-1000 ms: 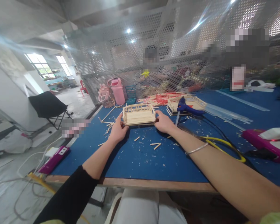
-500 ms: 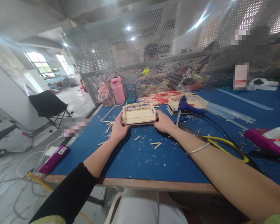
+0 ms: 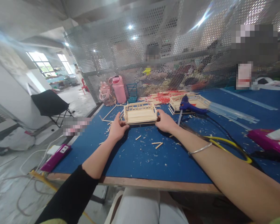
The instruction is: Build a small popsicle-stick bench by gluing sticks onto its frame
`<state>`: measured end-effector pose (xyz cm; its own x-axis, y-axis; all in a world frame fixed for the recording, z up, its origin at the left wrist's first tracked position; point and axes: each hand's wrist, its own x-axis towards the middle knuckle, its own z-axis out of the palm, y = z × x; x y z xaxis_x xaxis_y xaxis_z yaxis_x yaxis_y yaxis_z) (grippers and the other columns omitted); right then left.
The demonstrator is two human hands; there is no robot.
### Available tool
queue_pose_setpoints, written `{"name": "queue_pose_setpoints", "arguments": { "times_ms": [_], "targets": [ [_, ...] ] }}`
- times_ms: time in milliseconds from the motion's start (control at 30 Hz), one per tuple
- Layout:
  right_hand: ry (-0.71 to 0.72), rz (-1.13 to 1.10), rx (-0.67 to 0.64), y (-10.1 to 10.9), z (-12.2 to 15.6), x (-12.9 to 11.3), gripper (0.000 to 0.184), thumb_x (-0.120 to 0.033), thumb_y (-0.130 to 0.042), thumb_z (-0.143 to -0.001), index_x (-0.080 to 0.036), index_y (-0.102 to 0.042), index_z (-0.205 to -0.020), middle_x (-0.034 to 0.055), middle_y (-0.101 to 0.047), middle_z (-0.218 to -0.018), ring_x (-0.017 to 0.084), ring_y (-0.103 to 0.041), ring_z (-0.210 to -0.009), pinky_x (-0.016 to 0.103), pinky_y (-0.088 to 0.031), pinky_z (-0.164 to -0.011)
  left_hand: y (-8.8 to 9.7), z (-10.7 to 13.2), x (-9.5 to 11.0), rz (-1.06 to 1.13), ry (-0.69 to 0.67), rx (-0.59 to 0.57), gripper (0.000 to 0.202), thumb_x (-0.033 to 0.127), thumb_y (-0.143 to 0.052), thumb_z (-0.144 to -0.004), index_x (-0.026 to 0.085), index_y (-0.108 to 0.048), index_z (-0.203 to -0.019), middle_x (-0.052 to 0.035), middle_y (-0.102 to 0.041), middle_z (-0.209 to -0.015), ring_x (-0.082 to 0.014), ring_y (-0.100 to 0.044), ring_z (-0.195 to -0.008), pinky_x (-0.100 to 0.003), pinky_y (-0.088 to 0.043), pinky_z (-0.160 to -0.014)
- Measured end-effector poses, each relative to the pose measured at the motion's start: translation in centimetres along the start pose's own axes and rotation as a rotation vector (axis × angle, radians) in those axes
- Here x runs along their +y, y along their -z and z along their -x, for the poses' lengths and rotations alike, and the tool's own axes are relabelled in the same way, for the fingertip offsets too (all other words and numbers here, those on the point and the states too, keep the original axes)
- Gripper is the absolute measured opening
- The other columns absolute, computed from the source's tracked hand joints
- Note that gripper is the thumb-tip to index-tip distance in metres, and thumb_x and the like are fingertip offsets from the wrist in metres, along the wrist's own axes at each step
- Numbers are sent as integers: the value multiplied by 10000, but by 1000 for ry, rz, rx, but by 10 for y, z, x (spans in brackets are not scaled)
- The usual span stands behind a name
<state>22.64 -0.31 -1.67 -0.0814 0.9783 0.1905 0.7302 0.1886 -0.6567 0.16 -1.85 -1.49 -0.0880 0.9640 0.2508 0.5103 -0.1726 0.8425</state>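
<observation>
The small wooden stick tray (image 3: 140, 113), a shallow box of thin craft sticks with a slatted floor and a low railing around its rim, sits at the middle of the blue counter (image 3: 140, 165), held between both hands; whether its base rests on the surface or hangs just above it is hard to tell. The left hand (image 3: 117, 128) closes on its left end, thumb up by the rail, and the right hand (image 3: 165, 122) clasps the right end in the same way, so the tray is gripped from both short sides. It looks very light and stiff but brittle: the railing posts and glued joints would likely snap under a pinch. The layered base at each end, where the hands now press, seems the soundest place to hold it, with gentle, even pressure. Short stick offcuts (image 3: 156, 144) and wood crumbs lie scattered just in front of it. To the right, a blue glue gun (image 3: 189, 107) lies across a second stick tray (image 3: 197, 100), with a yellow cable (image 3: 233, 148) trailing toward the near edge. A pink bottle (image 3: 120, 89) stands at the far left, before a perforated screen (image 3: 168, 46).
</observation>
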Motion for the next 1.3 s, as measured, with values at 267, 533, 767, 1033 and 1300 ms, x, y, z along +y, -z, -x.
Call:
{"name": "queue_pose_setpoints", "arguments": {
  "times_ms": [267, 533, 767, 1033, 1300],
  "targets": [
    [-6, -14, 17, 0, 0, 1, 647, -26, -539, -606, -125, -423, -1235, 72, -689, -876, 206, -632, -848, 249, -437, -720, 9, -3, -4, 78, 8, -3, 884, -6, -574, -594, 152, -262, -1407, -20, -672, -837, -129, -636, -734, -301, -495, -772],
    [-17, -43, 201, 5, -2, 8, 511, -35, -519, -602, -147, -508, -1100, 41, -664, -800, 191, -612, -781, 248, -432, -689, 26, -1, -6, -187, -46, 115, 454, 21, -571, -583, 173, -653, -1003, -50, -699, -854, -188, -641, -810, -346, -488, -831],
    [-1, -31, 127, 6, 0, 7, 399, -15, -506, -582, -178, -544, -945, 19, -657, -746, 172, -601, -739, 231, -410, -653, 11, 3, 1, -510, -97, -29, 144, 238, -660, -656, 204, -698, -791, -32, -698, -742, -198, -629, -719, -306, -471, -718],
    [20, -9, 35, 6, 4, 0, 394, -30, -531, -623, -167, -528, -993, 28, -669, -769, 171, -606, -754, 234, -406, -672, 13, -1, 2, -532, -124, -75, 171, 162, -607, -685, 206, -693, -826, -29, -712, -797, -198, -637, -761, -292, -461, -716],
    [23, 5, 24, 4, 5, -1, 428, -32, -538, -641, -153, -506, -1049, 55, -678, -825, 179, -615, -777, 239, -413, -691, 9, 2, 3, -506, -41, 34, 509, 282, -673, -663, 146, -582, -1145, -65, -714, -837, -233, -650, -822, -328, -464, -773]
  ]
}}
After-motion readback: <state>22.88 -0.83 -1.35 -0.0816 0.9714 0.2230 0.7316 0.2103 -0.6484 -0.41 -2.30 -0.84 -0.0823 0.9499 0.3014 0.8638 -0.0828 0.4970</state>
